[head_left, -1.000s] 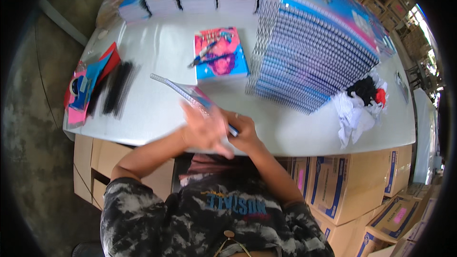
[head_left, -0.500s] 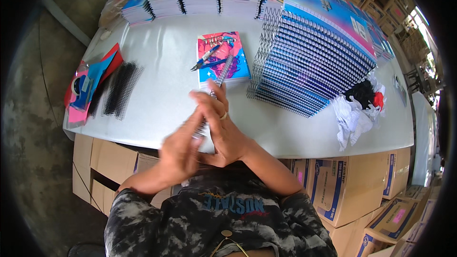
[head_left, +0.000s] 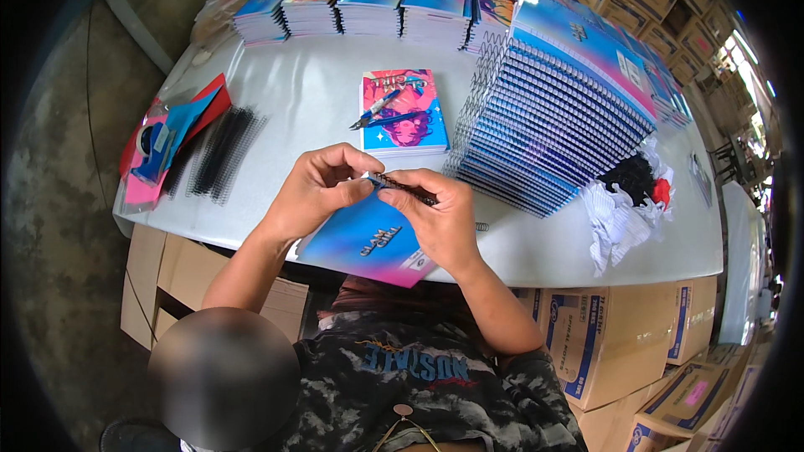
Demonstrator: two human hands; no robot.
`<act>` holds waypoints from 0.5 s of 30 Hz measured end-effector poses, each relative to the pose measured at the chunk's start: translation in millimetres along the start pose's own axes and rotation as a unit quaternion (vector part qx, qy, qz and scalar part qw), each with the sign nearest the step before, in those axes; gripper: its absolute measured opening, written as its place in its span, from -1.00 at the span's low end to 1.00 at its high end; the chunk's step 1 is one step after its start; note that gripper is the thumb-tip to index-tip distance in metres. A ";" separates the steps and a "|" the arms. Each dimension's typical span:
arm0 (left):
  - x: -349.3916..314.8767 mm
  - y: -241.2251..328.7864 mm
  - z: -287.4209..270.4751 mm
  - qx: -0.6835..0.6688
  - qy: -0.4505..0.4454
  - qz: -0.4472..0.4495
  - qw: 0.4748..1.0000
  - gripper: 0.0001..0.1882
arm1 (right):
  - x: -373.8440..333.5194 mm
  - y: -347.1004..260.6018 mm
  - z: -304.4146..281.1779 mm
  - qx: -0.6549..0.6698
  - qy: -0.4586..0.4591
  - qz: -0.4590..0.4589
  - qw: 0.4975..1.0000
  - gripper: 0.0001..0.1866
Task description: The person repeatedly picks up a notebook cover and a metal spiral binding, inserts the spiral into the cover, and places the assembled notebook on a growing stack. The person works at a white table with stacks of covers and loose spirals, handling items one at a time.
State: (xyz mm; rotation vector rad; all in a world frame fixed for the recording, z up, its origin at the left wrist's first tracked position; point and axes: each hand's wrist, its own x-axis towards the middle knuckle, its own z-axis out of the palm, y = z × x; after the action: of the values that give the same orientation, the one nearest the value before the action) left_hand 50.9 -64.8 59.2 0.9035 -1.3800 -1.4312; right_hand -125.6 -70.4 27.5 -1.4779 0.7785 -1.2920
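A notebook with a blue-to-pink cover lies tilted at the table's near edge, below my hands. Along its far edge runs a dark spiral binding coil. My left hand is closed at the notebook's upper left corner, thumb and fingers pinching the edge by the coil's end. My right hand pinches the coil farther right, its thumb near the left one. Just beyond sits a small pile of pink and blue notebooks with blue-handled cutting pliers on top.
A tall stack of spiral notebooks stands right, beside crumpled cloth. Loose black coils and a plastic bag with pink sheets and tape lie left. Notebook piles line the far side. Cardboard boxes stand below the table.
My hands were pressed together around a coil, blurred by motion. Now they are apart, pinching at a notebook that has come into view beneath them. The view has shifted slightly.
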 end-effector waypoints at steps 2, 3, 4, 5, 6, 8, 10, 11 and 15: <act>5.0 0.5 -0.5 0.002 -0.026 0.005 1.000 -0.85 | -1.3 -2.5 -0.4 0.023 0.017 0.004 1.000 -0.82; 7.5 1.0 0.2 0.009 -0.033 0.007 0.999 -0.84 | -1.9 -3.1 -0.9 0.035 0.027 0.006 0.999 -0.81; 9.7 1.6 1.3 0.016 -0.039 0.009 0.999 -0.84 | -2.6 -2.6 -0.9 0.033 0.030 0.004 0.999 -0.81; 11.3 2.2 2.1 0.023 -0.044 0.012 0.999 -0.84 | -3.2 -1.4 -0.7 0.031 0.032 0.002 0.999 -0.81; 11.6 3.3 2.3 0.049 -0.040 0.017 0.998 -0.84 | -3.8 -1.0 -0.3 0.032 0.033 0.000 0.999 -0.81; 10.9 5.7 3.3 0.103 -0.033 0.026 0.994 -0.84 | -4.7 -3.6 -0.4 -0.004 0.038 -0.039 0.998 -0.81; 14.0 26.4 12.5 0.244 -0.038 0.047 0.968 -0.77 | -2.8 -8.7 -7.7 -0.005 0.071 -0.065 0.995 -0.80; 17.9 38.9 19.1 0.313 -0.044 0.059 0.947 -0.72 | -1.2 -13.6 -16.1 0.013 0.101 -0.070 0.992 -0.79; 30.4 64.9 29.5 0.410 0.269 0.279 0.826 -0.33 | 24.3 -64.0 -58.8 0.232 0.310 -0.246 0.889 -0.64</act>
State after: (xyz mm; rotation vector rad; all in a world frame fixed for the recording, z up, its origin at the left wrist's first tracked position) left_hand 21.8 -80.8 129.2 1.1687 -1.6133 -0.0544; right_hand -185.4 -88.1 92.8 -0.8842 0.4264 -2.2220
